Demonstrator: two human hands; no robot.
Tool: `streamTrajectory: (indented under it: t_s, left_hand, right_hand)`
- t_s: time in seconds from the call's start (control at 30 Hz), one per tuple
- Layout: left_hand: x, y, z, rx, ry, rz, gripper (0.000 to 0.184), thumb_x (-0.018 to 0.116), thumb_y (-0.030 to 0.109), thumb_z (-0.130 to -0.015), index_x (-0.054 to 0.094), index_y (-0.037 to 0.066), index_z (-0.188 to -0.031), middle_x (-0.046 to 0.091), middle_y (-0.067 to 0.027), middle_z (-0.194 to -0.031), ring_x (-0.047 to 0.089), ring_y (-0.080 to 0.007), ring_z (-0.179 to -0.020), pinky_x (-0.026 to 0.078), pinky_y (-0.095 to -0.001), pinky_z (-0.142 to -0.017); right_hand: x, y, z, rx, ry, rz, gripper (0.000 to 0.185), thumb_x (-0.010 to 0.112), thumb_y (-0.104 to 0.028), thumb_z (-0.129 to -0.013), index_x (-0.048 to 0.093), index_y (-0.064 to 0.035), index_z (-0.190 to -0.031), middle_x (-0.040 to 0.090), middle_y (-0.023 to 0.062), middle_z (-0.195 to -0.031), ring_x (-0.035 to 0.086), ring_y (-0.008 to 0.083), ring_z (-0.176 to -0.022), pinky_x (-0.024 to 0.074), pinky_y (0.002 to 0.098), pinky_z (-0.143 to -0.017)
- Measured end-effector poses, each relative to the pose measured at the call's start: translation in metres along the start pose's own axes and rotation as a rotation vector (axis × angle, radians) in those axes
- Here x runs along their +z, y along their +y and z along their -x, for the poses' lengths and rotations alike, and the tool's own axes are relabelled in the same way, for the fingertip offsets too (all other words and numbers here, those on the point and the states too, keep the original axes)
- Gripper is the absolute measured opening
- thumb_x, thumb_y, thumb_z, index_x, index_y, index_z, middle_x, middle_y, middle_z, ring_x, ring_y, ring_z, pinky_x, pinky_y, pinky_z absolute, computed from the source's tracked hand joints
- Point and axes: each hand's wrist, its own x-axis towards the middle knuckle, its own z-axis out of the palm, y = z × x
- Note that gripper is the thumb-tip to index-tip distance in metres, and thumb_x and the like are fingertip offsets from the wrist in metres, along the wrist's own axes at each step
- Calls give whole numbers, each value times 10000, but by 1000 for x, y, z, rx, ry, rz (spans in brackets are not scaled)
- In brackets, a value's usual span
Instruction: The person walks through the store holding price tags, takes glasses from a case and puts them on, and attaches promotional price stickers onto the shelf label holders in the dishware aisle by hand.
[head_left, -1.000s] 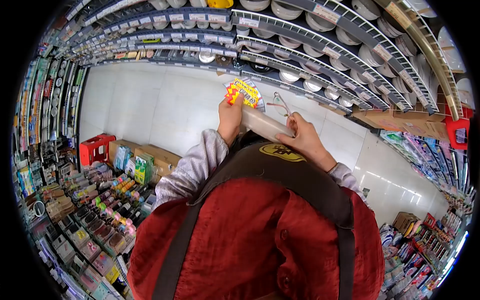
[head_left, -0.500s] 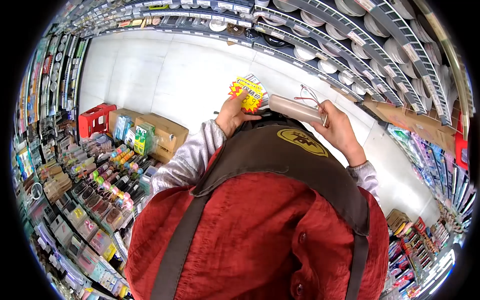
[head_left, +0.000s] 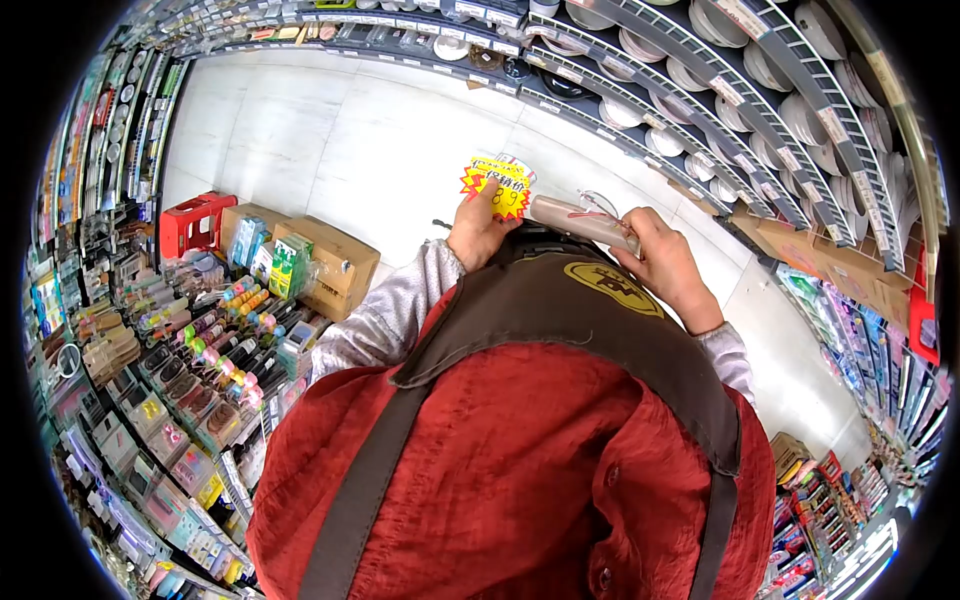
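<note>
My left hand (head_left: 480,228) is closed on yellow starburst price cards (head_left: 508,190) with red edges and black writing. Its thumb presses on their front. White and striped card edges show behind the yellow one. To the right, my right hand (head_left: 668,262) grips the end of a long beige case (head_left: 585,220), which looks like a glasses case. Thin-framed eyeglasses (head_left: 598,202) with reddish arms lie against the case's far side, partly hidden. The case's left end is close to the cards. Below both hands is my dark apron (head_left: 540,290) with a yellow emblem.
Shelves of stacked plates (head_left: 690,75) curve along the far side and right. At the left are a red plastic stool (head_left: 197,225), a cardboard box (head_left: 338,270) and racks of small goods (head_left: 190,380). Pale floor tiles (head_left: 390,130) lie beyond my hands.
My right hand has shifted slightly left, bringing the case nearer the cards. The eyeglasses have come down against the case. My left hand keeps its hold, and the view has shifted a little.
</note>
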Motion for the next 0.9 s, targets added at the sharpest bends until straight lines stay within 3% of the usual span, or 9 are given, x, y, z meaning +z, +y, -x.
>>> streamTrajectory:
  t_s: [0.13, 0.37, 0.43, 0.63, 0.67, 0.83, 0.9]
  left_hand:
    - [6, -10, -7, 41, -39, 183, 286, 431, 267, -951, 463, 55, -1140, 576, -90, -1067, 564, -224, -970, 469, -383, -827]
    - [30, 0, 14, 137, -133, 299, 284, 429, 213, -953, 448, 17, -1158, 564, -108, -1075, 577, -230, -916, 484, -380, -806]
    - [36, 5, 22, 158, -174, 289, 305, 429, 218, -953, 431, 7, -1174, 549, -130, -1109, 553, -239, -991, 470, -392, -854]
    - [40, 5, 17, 157, -182, 292, 299, 413, 204, -958, 427, 5, -1181, 543, -126, -1119, 547, -236, -1000, 468, -384, -857]
    - [42, 5, 17, 154, -160, 291, 263, 430, 190, -951, 475, 8, -1136, 584, -108, -1050, 586, -219, -909, 488, -360, -794]
    - [48, 5, 23, 88, -151, 230, 264, 431, 215, -951, 484, 14, -1114, 604, -104, -983, 607, -213, -821, 510, -358, -718]
    - [45, 7, 23, 39, -138, 198, 272, 435, 230, -950, 487, 15, -1109, 609, -107, -957, 612, -216, -790, 516, -358, -691]
  right_hand:
    - [2, -2, 0, -23, -28, 36, 327, 672, -163, -741, 425, -92, -943, 517, 117, -916, 578, 360, -692, 487, 424, -586]
    - [-1, -6, 5, -93, -34, 184, 279, 628, -198, -774, 420, -107, -936, 477, 118, -877, 581, 329, -646, 491, 412, -553]
    - [-2, -8, 8, -131, -73, 244, 237, 586, -191, -787, 421, -108, -934, 474, 119, -854, 583, 305, -602, 489, 396, -521]
    - [-12, -18, 2, -232, -121, 396, 153, 520, -190, -803, 454, -107, -914, 496, 117, -799, 582, 282, -537, 474, 373, -461]
    - [-9, -20, 0, -258, -73, 430, 138, 524, -191, -793, 477, -103, -889, 506, 110, -742, 579, 257, -500, 468, 360, -438]
    - [9, -31, -18, -265, 13, 601, 97, 527, -167, -769, 505, -90, -824, 523, 81, -638, 585, 220, -486, 457, 326, -420]
    - [18, -31, -30, -263, 16, 560, 173, 586, -191, -728, 505, -80, -833, 554, 84, -642, 592, 227, -504, 462, 325, -439]
